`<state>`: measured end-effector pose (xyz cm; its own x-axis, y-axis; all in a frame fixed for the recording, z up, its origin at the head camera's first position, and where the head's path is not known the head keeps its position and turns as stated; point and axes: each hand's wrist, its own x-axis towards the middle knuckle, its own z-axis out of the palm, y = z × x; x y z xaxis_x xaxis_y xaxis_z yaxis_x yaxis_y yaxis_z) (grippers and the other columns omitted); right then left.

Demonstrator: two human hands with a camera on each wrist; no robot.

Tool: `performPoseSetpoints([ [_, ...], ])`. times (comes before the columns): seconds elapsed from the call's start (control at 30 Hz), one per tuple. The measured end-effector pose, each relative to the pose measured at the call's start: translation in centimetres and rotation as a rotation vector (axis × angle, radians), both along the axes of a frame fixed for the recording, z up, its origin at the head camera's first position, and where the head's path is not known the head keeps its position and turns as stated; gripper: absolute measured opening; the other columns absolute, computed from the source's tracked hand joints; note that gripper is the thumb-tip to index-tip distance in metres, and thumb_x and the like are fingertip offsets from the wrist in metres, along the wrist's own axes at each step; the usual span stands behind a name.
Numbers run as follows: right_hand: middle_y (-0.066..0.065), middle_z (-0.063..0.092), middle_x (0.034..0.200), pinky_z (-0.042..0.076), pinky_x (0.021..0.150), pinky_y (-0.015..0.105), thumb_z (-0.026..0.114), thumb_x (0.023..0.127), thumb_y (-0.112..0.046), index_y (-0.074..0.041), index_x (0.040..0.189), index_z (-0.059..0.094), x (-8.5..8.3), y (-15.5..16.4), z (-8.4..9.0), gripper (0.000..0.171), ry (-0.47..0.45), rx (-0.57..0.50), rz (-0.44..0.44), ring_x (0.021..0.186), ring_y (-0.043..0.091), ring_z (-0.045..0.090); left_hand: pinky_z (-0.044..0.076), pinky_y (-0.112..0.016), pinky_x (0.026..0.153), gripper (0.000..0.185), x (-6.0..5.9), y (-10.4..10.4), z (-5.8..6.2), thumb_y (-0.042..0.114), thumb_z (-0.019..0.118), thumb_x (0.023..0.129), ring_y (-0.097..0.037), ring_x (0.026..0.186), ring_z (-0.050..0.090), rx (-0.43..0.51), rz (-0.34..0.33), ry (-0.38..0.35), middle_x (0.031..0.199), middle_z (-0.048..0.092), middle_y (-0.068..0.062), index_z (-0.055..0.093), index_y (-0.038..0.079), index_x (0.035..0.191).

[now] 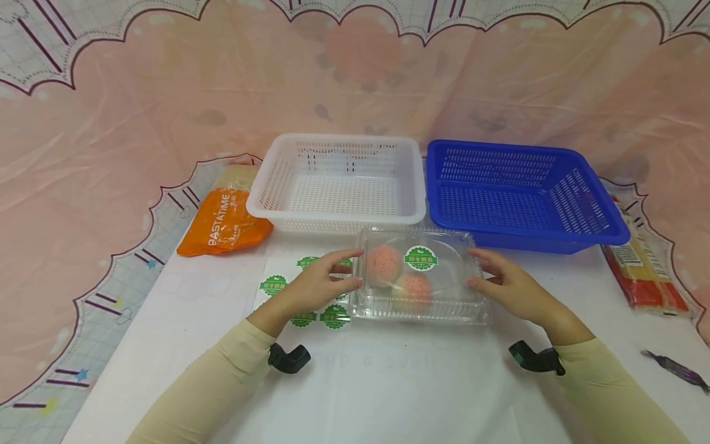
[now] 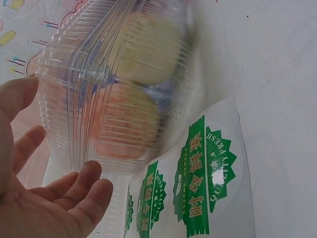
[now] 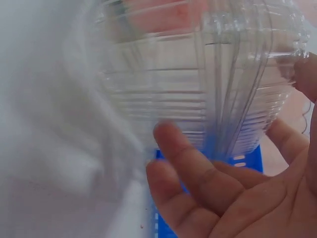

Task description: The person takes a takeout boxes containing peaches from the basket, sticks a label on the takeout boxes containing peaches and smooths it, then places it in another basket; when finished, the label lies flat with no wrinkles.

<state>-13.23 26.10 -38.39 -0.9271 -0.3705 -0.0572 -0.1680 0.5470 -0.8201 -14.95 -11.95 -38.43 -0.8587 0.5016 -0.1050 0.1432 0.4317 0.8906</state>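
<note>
A clear lidded plastic box (image 1: 444, 283) is held at both ends in the middle of the table. Through it show two round pink-and-yellow fruits (image 1: 384, 265), one close behind the other. A green-edged sticker (image 1: 420, 258) is on the lid. My left hand (image 1: 316, 280) holds the box's left end, thumb and fingers spread along it. The right end is held by my right hand (image 1: 513, 287), whose lower fingers (image 3: 173, 144) curl beside the ribbed wall. Beside my left hand lies a sheet of green stickers (image 2: 218, 168), partly hidden by that hand.
A white basket (image 1: 335, 217) and a blue basket (image 1: 527, 237) stand behind the box. An orange bag (image 1: 227, 216) is at the left. On the right lie a red-and-yellow packet (image 1: 646, 265) and a small dark wrapped item (image 1: 677, 370).
</note>
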Motion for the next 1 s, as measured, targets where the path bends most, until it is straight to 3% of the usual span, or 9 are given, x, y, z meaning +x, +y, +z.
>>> performPoseSetpoints([
  [0.27, 0.037, 0.029, 0.152, 0.04, 0.098, 0.068, 0.064, 0.099, -0.022, -0.008, 0.159, 0.024, 0.0, 0.1, -0.3, 0.073, -0.058, -0.021, 0.025, 0.131, 0.058, 0.039, 0.05, -0.05, 0.097, 0.061, 0.0, -0.1, -0.1, 0.028, 0.068, 0.097, -0.032, 0.129, 0.051, -0.005, 0.006, -0.004, 0.152, 0.042, -0.01, 0.044, 0.02, 0.152],
  [0.5, 0.033, 0.036, 0.147, 0.049, 0.09, 0.054, 0.066, 0.098, -0.024, -0.013, 0.16, 0.023, -0.4, 0.1, -0.3, 0.076, -0.059, 0.004, 0.057, 0.115, 0.042, 0.057, 0.051, -0.048, 0.095, 0.061, 0.0, -0.1, -0.3, 0.027, 0.068, 0.096, -0.029, 0.127, 0.053, -0.006, 0.013, -0.009, 0.15, 0.045, -0.007, 0.044, 0.021, 0.152],
  [0.67, 0.032, 0.034, 0.148, 0.051, 0.088, 0.055, 0.068, 0.097, -0.027, -0.017, 0.157, 0.029, -0.8, 0.1, -0.1, 0.073, -0.101, 0.006, 0.068, 0.117, 0.045, 0.056, 0.052, -0.048, 0.094, 0.061, 0.0, 0.0, -0.3, 0.027, 0.068, 0.096, -0.028, 0.126, 0.054, -0.011, 0.021, -0.016, 0.147, 0.048, -0.008, 0.044, 0.021, 0.152],
  [1.0, 0.028, 0.037, 0.141, 0.056, 0.071, 0.038, 0.068, 0.096, -0.013, -0.007, 0.15, 0.034, -0.7, -0.3, -1.1, 0.064, -0.147, -0.179, 0.038, 0.104, 0.038, 0.06, 0.05, -0.049, 0.097, 0.061, 0.1, 0.0, -0.3, 0.027, 0.068, 0.097, -0.031, 0.127, 0.054, 0.01, 0.018, -0.034, 0.152, 0.043, -0.008, 0.043, 0.02, 0.152],
])
